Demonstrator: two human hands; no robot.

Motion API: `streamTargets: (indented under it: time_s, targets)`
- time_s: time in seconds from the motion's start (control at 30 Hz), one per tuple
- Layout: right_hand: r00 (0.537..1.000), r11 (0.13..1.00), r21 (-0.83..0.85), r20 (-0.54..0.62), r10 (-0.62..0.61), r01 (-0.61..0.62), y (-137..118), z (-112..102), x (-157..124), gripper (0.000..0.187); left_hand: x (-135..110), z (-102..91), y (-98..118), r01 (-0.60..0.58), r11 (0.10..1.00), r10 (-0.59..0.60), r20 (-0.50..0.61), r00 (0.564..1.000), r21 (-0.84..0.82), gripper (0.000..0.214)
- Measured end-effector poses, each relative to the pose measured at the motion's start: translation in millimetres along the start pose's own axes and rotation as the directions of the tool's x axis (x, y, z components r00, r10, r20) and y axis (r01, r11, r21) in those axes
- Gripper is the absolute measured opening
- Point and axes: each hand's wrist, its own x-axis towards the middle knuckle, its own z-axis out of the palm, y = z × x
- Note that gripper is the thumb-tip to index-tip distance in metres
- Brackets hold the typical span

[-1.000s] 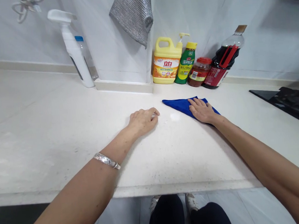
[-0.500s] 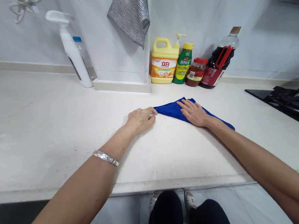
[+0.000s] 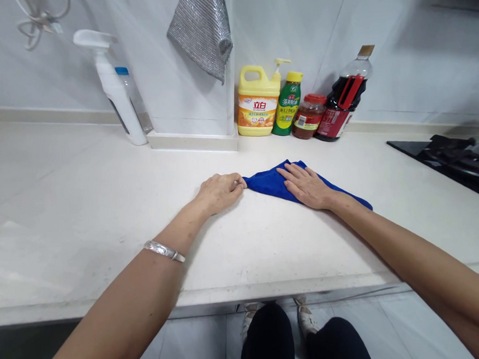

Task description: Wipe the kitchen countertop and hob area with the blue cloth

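Observation:
A blue cloth (image 3: pixel 266 183), folded into a rough triangle, lies on the white countertop (image 3: pixel 244 245). My left hand (image 3: pixel 221 193) pinches the cloth's left corner between thumb and fingers, low over the counter. Flat on the middle of the cloth rests my right hand (image 3: pixel 305 186), its fingers stretched out and a little apart. Part of the cloth is hidden under that hand and forearm, and its right corner shows beyond the forearm.
Along the wall stand a yellow detergent jug (image 3: pixel 257 101), a green sauce bottle (image 3: pixel 287 105), a red-lidded jar (image 3: pixel 309 117) and a dark sauce bottle (image 3: pixel 342 98). A white spray bottle (image 3: pixel 121 95) is at left, a black stove (image 3: pixel 460 164) at right. A silver cloth (image 3: pixel 204 31) hangs above.
My left hand has closed more tightly on the cloth's left corner, which is now bunched. My right hand stays flat on the cloth. The view has shifted slightly.

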Motion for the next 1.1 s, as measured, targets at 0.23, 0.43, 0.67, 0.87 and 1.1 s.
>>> streamTargets:
  time_s: [0.23,0.43,0.67,0.87,1.1]
  targets:
    - [0.998,0.998,-0.016,-0.019,-0.053,0.053,2.5,1.8,-5.3,0.064,-1.4,-3.3,2.0,-0.011,1.000,0.011,0.027,1.000,-0.007,0.030]
    - [0.994,0.995,-0.021,-0.047,-0.097,0.096,1.6,1.3,-14.1,0.064,-0.9,-3.4,0.6,-0.016,1.000,0.016,0.036,0.999,-0.012,0.031]
    - [0.994,0.995,-0.020,-0.042,-0.098,0.097,2.2,1.8,-18.1,0.063,-0.1,-3.3,-0.2,-0.013,1.000,0.014,0.054,0.998,-0.019,0.030]
    - [0.994,0.995,0.017,-0.046,-0.095,0.096,5.0,3.6,-18.2,0.064,-0.6,-2.2,0.6,-0.012,0.999,0.014,0.054,0.998,-0.041,0.030]
    - [0.995,0.995,0.041,-0.045,-0.085,0.087,6.4,1.6,-17.7,0.065,-1.0,-5.6,3.0,0.000,1.000,0.002,0.080,0.997,-0.028,0.030]
